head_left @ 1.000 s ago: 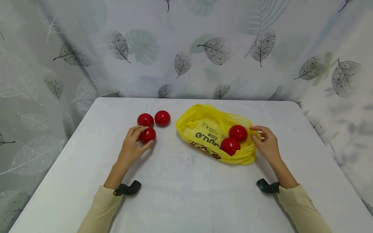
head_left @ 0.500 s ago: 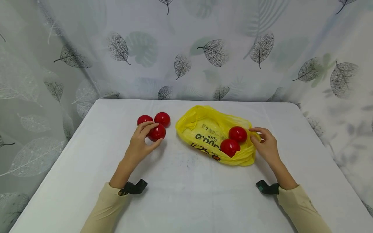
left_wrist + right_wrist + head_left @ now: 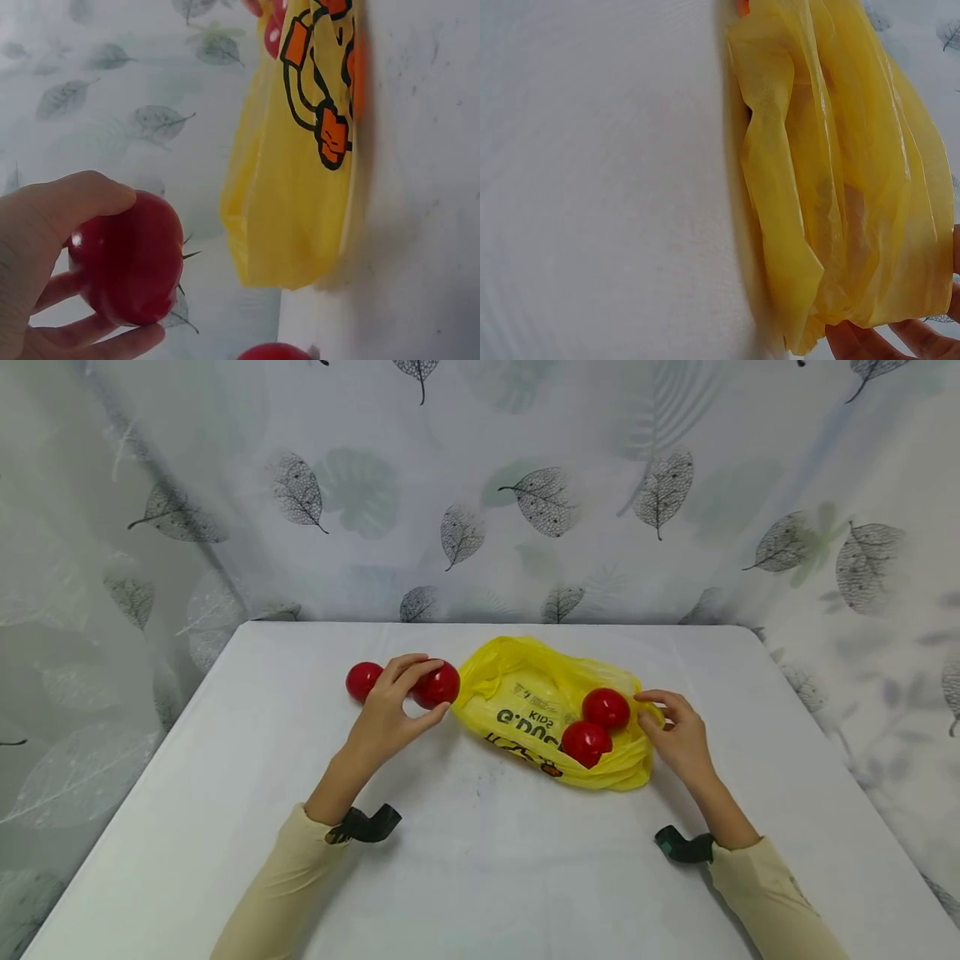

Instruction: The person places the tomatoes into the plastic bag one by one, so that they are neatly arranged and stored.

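A red tomato (image 3: pixel 437 685) sits between the thumb and fingers of my left hand (image 3: pixel 384 714), raised above the table at the left edge of a yellow plastic bag (image 3: pixel 517 714). Its dark, thin sepals show in the left wrist view, where the held tomato (image 3: pixel 131 259) is apart from the bag (image 3: pixel 289 225). Two tomatoes (image 3: pixel 606 709) lie in the bag's right part. My right hand (image 3: pixel 678 739) pinches the bag's right rim; the right wrist view shows fingers (image 3: pixel 922 337) at the bag's edge (image 3: pixel 862 247).
One tomato (image 3: pixel 363 681) rests on the white table (image 3: pixel 487 868) behind my left hand, which hides most of another beside it. A leaf-patterned curtain (image 3: pixel 480 477) surrounds the table's back and sides. Each wrist wears a dark camera mount (image 3: pixel 371 823).
My left hand has lifted the tomato off the table and carried it right and back, up to the bag's left side. The right hand keeps its hold on the bag.
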### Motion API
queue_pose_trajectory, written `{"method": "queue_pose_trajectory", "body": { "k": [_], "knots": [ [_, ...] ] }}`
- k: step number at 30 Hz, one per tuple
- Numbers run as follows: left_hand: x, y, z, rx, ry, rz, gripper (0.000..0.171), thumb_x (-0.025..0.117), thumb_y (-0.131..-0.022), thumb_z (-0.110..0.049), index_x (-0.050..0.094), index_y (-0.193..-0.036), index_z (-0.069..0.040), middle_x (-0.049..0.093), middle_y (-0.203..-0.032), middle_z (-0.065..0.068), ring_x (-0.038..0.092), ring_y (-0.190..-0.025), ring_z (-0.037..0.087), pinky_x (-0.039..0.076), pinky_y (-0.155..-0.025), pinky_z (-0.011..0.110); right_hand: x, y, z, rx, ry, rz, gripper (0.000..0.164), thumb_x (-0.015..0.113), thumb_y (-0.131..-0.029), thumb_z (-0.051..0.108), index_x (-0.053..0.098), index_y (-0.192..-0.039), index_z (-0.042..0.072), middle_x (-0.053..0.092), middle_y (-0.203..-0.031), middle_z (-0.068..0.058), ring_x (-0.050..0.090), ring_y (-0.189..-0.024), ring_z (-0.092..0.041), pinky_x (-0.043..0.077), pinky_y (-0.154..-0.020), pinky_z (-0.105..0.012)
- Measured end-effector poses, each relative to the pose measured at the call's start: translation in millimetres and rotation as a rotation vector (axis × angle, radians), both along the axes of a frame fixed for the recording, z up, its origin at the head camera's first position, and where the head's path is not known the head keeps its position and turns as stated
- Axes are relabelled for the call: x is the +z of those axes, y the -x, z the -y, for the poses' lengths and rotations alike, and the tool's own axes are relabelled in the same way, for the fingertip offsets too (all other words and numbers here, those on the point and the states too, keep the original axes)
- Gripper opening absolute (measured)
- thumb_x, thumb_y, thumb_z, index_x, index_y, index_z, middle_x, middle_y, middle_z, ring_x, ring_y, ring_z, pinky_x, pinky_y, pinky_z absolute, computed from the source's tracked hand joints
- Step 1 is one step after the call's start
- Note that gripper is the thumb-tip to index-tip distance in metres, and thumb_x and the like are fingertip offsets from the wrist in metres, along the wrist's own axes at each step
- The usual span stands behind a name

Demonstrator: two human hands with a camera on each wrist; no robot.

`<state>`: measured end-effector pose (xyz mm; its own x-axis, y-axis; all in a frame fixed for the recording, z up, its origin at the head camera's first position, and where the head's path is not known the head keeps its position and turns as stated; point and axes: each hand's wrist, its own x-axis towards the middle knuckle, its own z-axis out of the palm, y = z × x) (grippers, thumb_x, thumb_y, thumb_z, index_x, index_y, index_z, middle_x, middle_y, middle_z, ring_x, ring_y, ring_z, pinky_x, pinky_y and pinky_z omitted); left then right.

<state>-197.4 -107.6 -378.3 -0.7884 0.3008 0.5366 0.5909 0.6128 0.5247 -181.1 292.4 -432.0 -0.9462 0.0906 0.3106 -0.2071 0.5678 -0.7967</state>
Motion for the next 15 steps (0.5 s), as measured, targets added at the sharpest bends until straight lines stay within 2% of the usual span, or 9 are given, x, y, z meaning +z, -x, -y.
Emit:
{"method": "queue_pose_trajectory", "body": {
  "k": [8,15],
  "knots": [
    [3.6,10.5,-30.9,-0.079,-0.033,0.018,0.053,0.081,-0.079,-0.014,0.060,-0.128,-0.009,0.051,-0.134,0.014,0.053,-0.119,0.029,0.056,-0.090,0.041,0.2,-1.9,-1.1,0.005,0.015,0.006,0.024,0.060,-0.093,0.003,0.065,-0.116,-0.001,0.056,-0.124,-0.019,0.051,-0.097,-0.025,0.040,-0.063,-0.008],
    [-5.5,22.5,-63.8,-0.179,-0.069,0.036,0.053,0.081,-0.080,-0.015,0.059,-0.128,-0.009,0.051,-0.132,0.015,0.056,-0.116,0.028,0.056,-0.089,0.035,-1.0,-0.1,-2.7,0.015,0.022,-0.013,0.023,0.060,-0.092,0.001,0.065,-0.115,-0.001,0.057,-0.123,-0.019,0.052,-0.099,-0.027,0.040,-0.066,-0.009]
  ]
}}
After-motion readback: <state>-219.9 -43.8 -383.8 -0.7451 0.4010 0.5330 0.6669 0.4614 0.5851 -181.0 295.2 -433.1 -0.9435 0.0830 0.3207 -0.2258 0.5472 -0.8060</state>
